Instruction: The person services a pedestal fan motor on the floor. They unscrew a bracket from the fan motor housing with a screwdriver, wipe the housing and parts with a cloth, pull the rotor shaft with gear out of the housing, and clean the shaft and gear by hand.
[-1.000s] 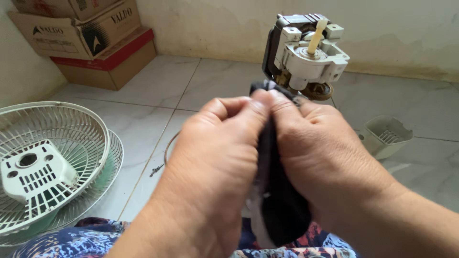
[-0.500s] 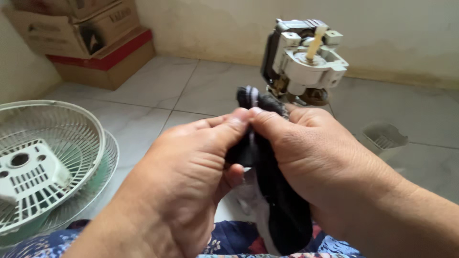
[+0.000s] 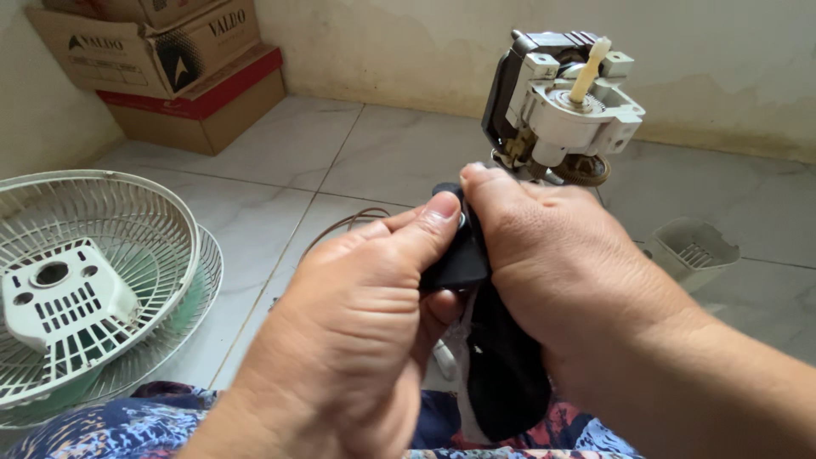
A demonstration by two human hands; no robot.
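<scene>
Left hand [image 3: 357,340] and right hand [image 3: 552,280], thumbs together, pinch the black neck [image 3: 463,255] below the fan motor [image 3: 561,102] at one o'clock.

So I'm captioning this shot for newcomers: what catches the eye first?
Top centre, a bare grey and white fan motor with a cream shaft stands above both hands. The left hand and right hand pinch its black neck. At left, white fan grilles lie on the tiled floor.
</scene>
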